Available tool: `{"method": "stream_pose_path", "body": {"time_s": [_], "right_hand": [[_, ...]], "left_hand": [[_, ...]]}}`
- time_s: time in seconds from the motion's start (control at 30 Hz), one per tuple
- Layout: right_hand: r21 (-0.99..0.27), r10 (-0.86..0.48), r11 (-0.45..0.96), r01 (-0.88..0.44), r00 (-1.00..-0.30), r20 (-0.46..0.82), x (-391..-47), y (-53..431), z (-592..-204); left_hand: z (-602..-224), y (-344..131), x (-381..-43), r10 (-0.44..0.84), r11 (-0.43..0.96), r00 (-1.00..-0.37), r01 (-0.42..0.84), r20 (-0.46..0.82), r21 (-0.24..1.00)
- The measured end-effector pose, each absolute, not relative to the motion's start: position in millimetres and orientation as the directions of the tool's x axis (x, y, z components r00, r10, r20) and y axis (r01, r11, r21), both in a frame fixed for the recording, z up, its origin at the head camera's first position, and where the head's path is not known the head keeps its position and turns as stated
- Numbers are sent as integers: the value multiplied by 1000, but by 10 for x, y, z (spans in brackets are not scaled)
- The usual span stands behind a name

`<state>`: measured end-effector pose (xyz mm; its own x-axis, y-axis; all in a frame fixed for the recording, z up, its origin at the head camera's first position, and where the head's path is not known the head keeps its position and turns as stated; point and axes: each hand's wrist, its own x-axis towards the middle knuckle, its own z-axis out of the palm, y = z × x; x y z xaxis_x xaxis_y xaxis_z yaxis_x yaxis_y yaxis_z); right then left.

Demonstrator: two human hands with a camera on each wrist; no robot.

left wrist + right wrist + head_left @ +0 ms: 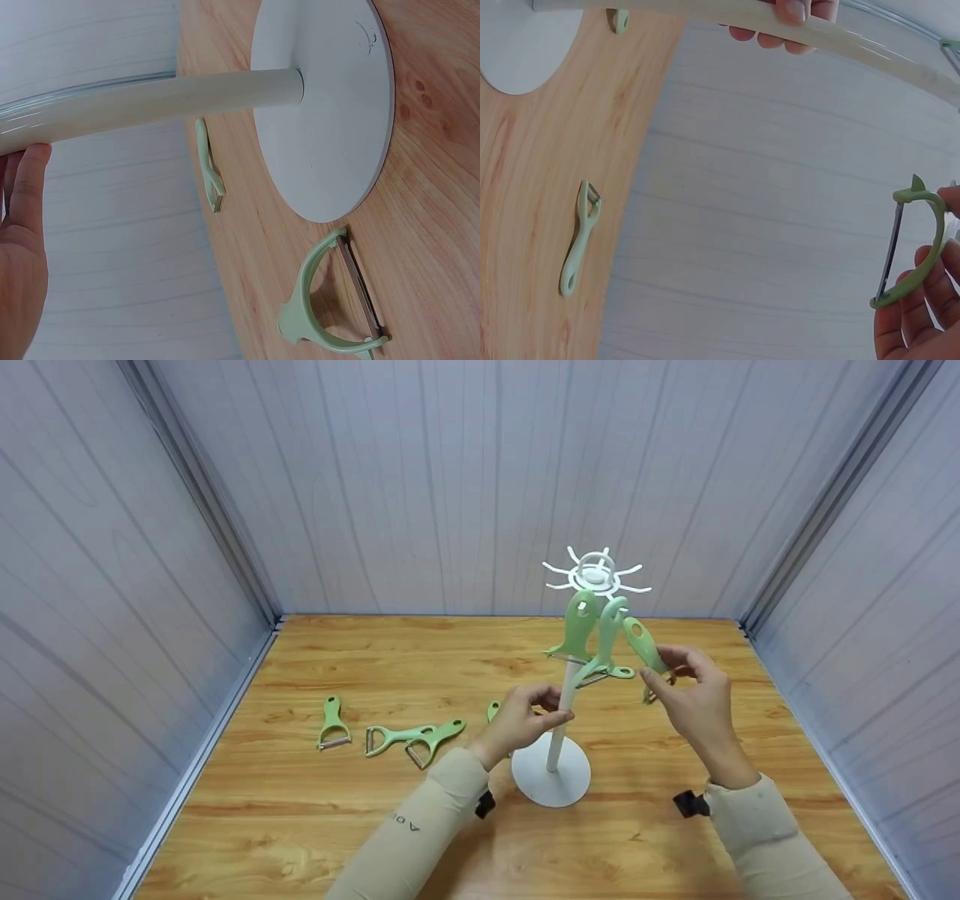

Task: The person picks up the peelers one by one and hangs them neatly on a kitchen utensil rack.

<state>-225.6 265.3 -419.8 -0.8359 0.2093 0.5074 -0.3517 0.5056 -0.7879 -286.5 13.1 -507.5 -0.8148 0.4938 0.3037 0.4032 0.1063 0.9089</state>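
A white stand has a round base (551, 784), a pole (568, 697) and a ring of thin hooks (596, 577) at its top. My left hand (525, 716) grips the pole, thumb on the near side. My right hand (697, 697) holds a green peeler (641, 639) by its blade end, right of the hooks, its holed handle tilted up toward them. In the right wrist view, fingers bend about the frame of this peeler (926, 262). From the front hooks hang a green peeler (580, 626) and a paler peeler (609, 631), blades down.
Left on the wooden table lie a green peeler (332, 724), a pale peeler (390, 739) and another green peeler (439, 739) touching it. My left hand partly hides one peeler (493, 710). A pale peeler (577, 244) lies beyond the stand. Panel walls (450, 495) enclose the table.
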Motion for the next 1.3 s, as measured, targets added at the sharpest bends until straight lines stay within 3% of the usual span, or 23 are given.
{"method": "stream_pose_path", "body": {"time_s": [0.67,1.3], "right_hand": [[-752,212,463,-468,-766,607,-2105,2611,-4072],[-658,212,466,-591,-648,732,-2045,2515,-3947]], "left_hand": [[-5084,133,-2861,497,117,-818,393,289,912],[-5074,129,-2861,498,116,-815,400,295,909]]}}
